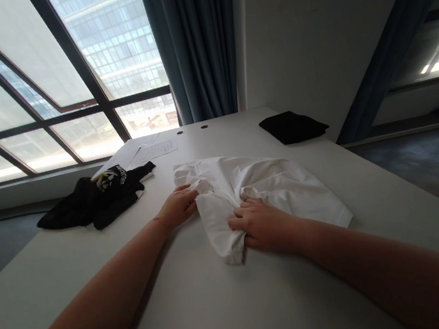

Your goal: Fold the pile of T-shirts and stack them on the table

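A white garment (271,179), which looks like a pair of shorts, lies wrinkled on the white table (174,303). My left hand (178,206) is at its left edge, with the fingers closed on the gathered cloth there. My right hand (263,224) rests on the near side of the garment, its fingers curled into a bunched fold. Creases run through the cloth between the two hands. The fingertips of both hands are partly hidden by the fabric.
A crumpled black garment with a printed design (96,199) lies at the table's left edge. Behind it are sheets of paper (155,151). A folded black cloth (293,127) sits at the back right. Windows and a blue curtain (197,47) stand beyond the table.
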### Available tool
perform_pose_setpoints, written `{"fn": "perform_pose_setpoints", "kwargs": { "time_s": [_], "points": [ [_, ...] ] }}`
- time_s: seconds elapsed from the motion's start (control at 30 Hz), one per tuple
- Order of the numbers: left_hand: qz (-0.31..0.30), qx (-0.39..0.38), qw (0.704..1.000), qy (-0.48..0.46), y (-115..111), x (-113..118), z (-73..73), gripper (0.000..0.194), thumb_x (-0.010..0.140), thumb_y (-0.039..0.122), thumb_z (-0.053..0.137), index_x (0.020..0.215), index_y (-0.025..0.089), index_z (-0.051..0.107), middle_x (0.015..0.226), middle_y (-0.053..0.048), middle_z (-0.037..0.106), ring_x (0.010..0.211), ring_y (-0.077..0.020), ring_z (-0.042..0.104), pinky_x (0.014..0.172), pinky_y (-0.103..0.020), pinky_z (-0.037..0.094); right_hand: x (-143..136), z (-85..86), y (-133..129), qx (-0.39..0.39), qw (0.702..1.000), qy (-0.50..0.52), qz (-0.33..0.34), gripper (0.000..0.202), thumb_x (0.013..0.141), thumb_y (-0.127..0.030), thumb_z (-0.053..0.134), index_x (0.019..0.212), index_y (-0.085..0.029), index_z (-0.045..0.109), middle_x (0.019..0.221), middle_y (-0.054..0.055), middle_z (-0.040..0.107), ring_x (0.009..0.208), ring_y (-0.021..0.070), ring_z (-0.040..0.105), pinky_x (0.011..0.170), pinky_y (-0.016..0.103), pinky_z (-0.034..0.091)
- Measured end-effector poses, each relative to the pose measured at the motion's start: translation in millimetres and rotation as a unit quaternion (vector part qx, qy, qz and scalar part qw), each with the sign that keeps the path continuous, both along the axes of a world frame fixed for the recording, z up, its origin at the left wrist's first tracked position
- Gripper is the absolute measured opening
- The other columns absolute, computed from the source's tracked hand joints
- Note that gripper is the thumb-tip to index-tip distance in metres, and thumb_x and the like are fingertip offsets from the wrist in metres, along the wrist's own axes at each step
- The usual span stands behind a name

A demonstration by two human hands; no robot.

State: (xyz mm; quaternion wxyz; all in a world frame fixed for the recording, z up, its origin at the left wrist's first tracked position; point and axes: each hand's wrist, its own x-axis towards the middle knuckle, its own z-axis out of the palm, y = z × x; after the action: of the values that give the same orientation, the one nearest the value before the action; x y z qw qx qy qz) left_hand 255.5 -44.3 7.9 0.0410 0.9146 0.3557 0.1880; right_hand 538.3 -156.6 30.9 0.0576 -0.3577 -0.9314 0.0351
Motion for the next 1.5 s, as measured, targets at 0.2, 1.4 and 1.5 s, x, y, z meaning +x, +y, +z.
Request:
{"fn": "perform_pose_setpoints", "kwargs": {
  "time_s": [0.2, 1.4, 1.5],
  "points": [
    [0.039, -0.101, 0.986, -0.126, -12.4, 11.1, 0.0, 0.031, 0.097, 0.048, 0.053, 0.087, 0.021, 0.065, 0.070, 0.001, 0.065, 0.065, -0.0154, 0.059, 0.065, -0.027, 0.049, 27.2, 26.3, 5.6, -0.175, 0.977, 0.095, 0.071, 0.008, 0.078, -0.014, 0.062, 0.078, -0.022, 0.063, 0.078, 0.002, 0.068, 0.077, 0.0210, 0.064, 0.079, 0.033, 0.049],
    [0.175, -0.260, 0.839, -0.446, 35.1, -44.6, -0.7, 0.048, 0.078, 0.066, 0.068, 0.089, 0.019, 0.065, 0.072, -0.002, 0.065, 0.072, -0.0221, 0.066, 0.067, -0.033, 0.054, 153.4, -38.6, 103.7, 0.034, 0.962, 0.151, -0.227, 0.046, 0.099, -0.044, 0.054, 0.132, -0.022, 0.076, 0.140, 0.012, 0.070, 0.138, 0.0343, 0.057, 0.121, 0.051, 0.042],
    [0.158, -0.315, 0.798, -0.488, 33.2, -47.0, 6.1, 0.053, 0.069, 0.065, 0.074, 0.090, 0.018, 0.066, 0.076, -0.005, 0.067, 0.069, -0.0225, 0.066, 0.066, -0.035, 0.055, 157.2, -41.7, 107.9, 0.009, 0.962, 0.143, -0.232, 0.052, 0.098, -0.047, 0.055, 0.141, -0.023, 0.071, 0.145, 0.010, 0.069, 0.134, 0.0324, 0.062, 0.117, 0.047, 0.046]
  ]
}}
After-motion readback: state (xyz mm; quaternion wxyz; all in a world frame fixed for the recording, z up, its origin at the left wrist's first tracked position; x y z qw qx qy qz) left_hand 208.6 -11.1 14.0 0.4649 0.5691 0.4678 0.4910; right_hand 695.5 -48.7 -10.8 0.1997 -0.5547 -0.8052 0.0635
